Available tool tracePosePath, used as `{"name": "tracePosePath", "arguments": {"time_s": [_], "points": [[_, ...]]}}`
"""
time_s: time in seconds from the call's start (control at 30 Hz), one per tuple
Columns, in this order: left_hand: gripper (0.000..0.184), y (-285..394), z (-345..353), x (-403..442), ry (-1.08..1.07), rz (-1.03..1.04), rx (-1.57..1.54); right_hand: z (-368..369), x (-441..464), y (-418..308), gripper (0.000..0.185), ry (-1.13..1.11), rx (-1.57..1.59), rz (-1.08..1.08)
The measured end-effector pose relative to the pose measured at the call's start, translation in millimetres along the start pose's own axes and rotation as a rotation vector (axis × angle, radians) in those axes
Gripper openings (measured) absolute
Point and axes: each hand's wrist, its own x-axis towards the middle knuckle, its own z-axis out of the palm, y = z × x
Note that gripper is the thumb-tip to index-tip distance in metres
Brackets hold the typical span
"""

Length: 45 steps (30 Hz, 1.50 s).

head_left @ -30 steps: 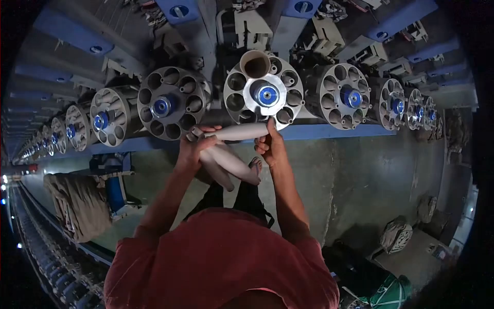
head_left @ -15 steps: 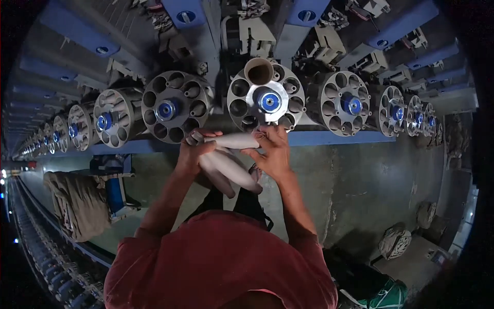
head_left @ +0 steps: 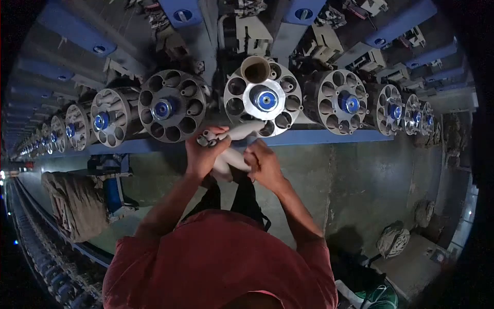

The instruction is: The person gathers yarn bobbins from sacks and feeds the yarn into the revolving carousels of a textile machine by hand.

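Observation:
My left hand (head_left: 201,160) is closed around the narrow ends of several pale yarn bobbins (head_left: 242,131), which fan out to the right and downward. One bobbin points toward the round magazine (head_left: 235,106) in front of me, its tip close to the lower rim. My right hand (head_left: 265,164) is beside the lower bobbins, its fingers curled together; what they hold, if anything, I cannot make out. This magazine has a ring of round pockets, a blue central knob (head_left: 266,100) and a wide tan cup (head_left: 256,70) at its top.
More round magazines stand in a row to the left (head_left: 172,106) and right (head_left: 343,103). A blue rail (head_left: 319,136) runs below them. Behind me on the left, brown cloth (head_left: 77,206) hangs over a cart; a bundle (head_left: 393,241) lies at lower right.
My right hand has come off the upper bobbin, moving down with its fingers now curled. The bobbins in my left hand have shifted, and the upper one tilts up toward the magazine.

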Motion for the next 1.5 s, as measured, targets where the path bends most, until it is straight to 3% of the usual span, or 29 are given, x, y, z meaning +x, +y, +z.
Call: {"name": "tracePosePath", "arguments": {"time_s": [0.07, 0.13, 0.2, 0.3, 0.37, 0.4, 0.47, 0.5, 0.57, 0.63, 0.67, 0.7, 0.73, 0.77, 0.83, 0.9, 0.97, 1.03, 1.1, 1.17, 1.2, 1.23, 1.3, 1.33, 1.37, 1.4, 1.43, 1.47, 1.5], "points": [[0.020, -8.9, 26.0, 6.6, -0.034, 0.133, 0.111, 1.7, 12.9, 33.7, 0.006, 0.274, 0.087, 0.166], [0.019, -9.4, 47.6, 13.4, -0.217, 0.172, 0.289, -5.2, 21.4, 61.2, 0.006, 0.356, 0.657, 0.334], [0.018, 2.6, 47.6, 15.2, -0.239, 0.169, 0.343, -20.8, 17.0, 49.3, 0.011, 0.389, 0.974, 0.353], [0.016, 26.0, 5.6, 23.2, -0.163, -0.066, 0.078, -67.6, -7.8, 30.3, 0.020, 0.324, 1.305, 0.215], [0.012, 27.4, -31.8, 30.3, -0.020, -0.216, -0.421, -97.9, -8.3, 1.0, 0.028, 0.376, 1.510, 0.000], [0.011, 34.5, -48.2, 32.5, 0.015, -0.327, -0.488, -102.9, 2.6, -9.2, 0.035, 0.284, 1.395, -0.125], [0.010, 34.4, -70.3, 33.5, 0.003, -0.385, -0.459, -65.5, 26.4, -11.4, 0.034, 0.316, 0.917, 0.092], [0.010, 30.4, -76.5, 35.1, -0.026, -0.476, -0.440, -32.0, 43.9, -33.3, 0.030, 0.176, 0.607, 0.016], [0.010, 28.3, -80.9, 35.4, -0.102, -0.427, -0.420, 34.7, 55.9, -85.5, 0.026, 0.013, 0.010, -0.137], [0.012, 29.3, -95.4, 36.8, -0.027, -0.389, -0.552, 48.1, 37.3, -102.4, 0.028, -0.137, -0.183, -0.069], [0.015, 22.7, -117.0, 40.8, -0.090, -0.452, -0.594, 49.1, 25.4, -100.8, 0.029, -0.246, -0.087, 0.089], [0.017, 17.3, -137.3, 45.3, -0.143, -0.507, -0.631, 41.3, 10.0, -89.2, 0.027, -0.239, 0.053, 0.089], [0.021, 18.9, -146.2, 44.8, -0.101, -0.559, -0.682, 33.4, -8.6, -68.9, 0.026, -0.170, 0.257, 0.317], [0.021, 16.7, -151.5, 40.8, -0.059, -0.457, -0.735, 31.0, -22.2, -48.9, 0.026, -0.105, 0.471, 0.546], [0.021, 17.3, -154.8, 30.7, -0.030, -0.366, -0.736, 46.8, -27.1, -30.2, 0.029, 0.511, 0.692, 0.455], [0.020, -0.4, -151.2, 45.8, -0.061, -0.541, -0.723, 30.4, -14.8, -13.3, 0.023, 0.621, 0.999, 0.195], [0.019, 15.4, -130.2, 35.5, 0.036, -0.584, -0.689, 18.1, 11.2, -19.4, 0.016, 0.767, 1.134, -0.085], [0.019, 42.2, -103.1, 20.5, 0.190, -0.459, -0.612, 10.3, 13.2, -52.9, 0.017, 0.802, 1.232, -0.021], [0.017, 53.5, -75.7, 21.9, 0.188, -0.473, -0.580, 2.7, -2.7, -74.1, 0.017, 0.257, 1.238, 0.115], [0.016, 11.4, -52.8, 46.0, 0.264, -0.194, -0.522, 18.7, -11.2, -66.2, 0.017, 0.111, 0.900, 0.367], [0.020, -15.9, -37.5, 54.4, 0.247, -0.032, -0.490, 33.1, -16.8, -32.6, 0.018, 0.169, 0.502, 0.458], [0.022, -20.5, -18.0, 58.6, 0.210, 0.050, -0.338, 43.2, -13.8, 10.3, 0.018, 0.155, 0.504, 0.462], [0.026, -23.2, 15.4, 55.6, 0.135, 0.187, -0.023, 53.9, -11.9, 80.8, 0.023, 0.336, -0.312, 0.260], [0.027, -20.7, 20.8, 53.9, 0.085, 0.262, 0.083, 46.3, -10.2, 90.6, 0.023, 0.325, -0.311, 0.253], [0.027, -17.4, 23.7, 51.2, 0.030, 0.336, 0.190, 38.2, -9.5, 99.6, 0.026, 0.037, -0.496, 0.190], [0.023, -13.4, 20.4, 52.0, -0.056, 0.329, 0.087, 25.6, -1.2, 79.3, 0.032, -0.191, -0.322, 0.248], [0.021, -0.9, 7.8, 52.7, -0.091, 0.154, 0.002, 12.4, 8.1, 56.0, 0.039, -0.408, -0.153, 0.338], [0.019, 9.3, -9.9, 53.5, -0.121, -0.025, -0.088, -12.7, 22.5, 3.3, 0.048, -0.551, 0.372, 0.540], [0.019, 8.0, -29.1, 58.7, -0.068, -0.144, -0.331, -31.8, 12.3, 17.6, 0.052, -0.495, 0.908, 0.488]]}}
